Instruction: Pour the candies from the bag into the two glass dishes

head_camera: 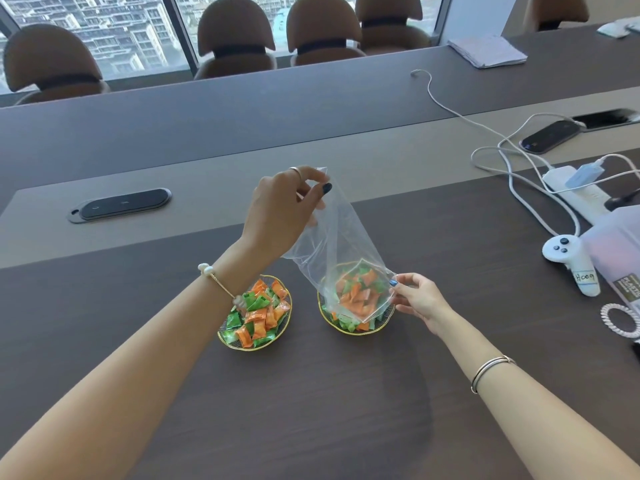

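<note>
1. Hanging upside down over the right glass dish (356, 330), a clear plastic bag (341, 244) with its open mouth down at the dish and its closed end lifted.
2. Pinched at the raised end between thumb and fingers of the left hand (280, 216), above and behind both dishes, well clear of the table (311, 410).
3. Pinched at the lower right edge of the mouth by thumb and fingertips of the right hand (420, 301), just beside the right dish's rim, low to the table.
4. Seen through the plastic and under the mouth: orange and green wrapped candies (360, 299), heaped in the right dish; cannot tell which ones remain inside the bag.
5. Filled too with orange and green candies, the left glass dish (254, 345), just beside the right one, partly crossed by the left wrist with its bracelet (218, 282).
6. Circling the right wrist, a silver bangle (490, 370).
7. Lying farther right on the table: a white controller (571, 261), a white power strip (581, 192) with white cables (512, 168), and a coiled hair tie (621, 320).
8. Set into the table's lighter strip at left, a dark oval panel (121, 204); lined up beyond the far edge, brown chairs (235, 39) before a window.
</note>
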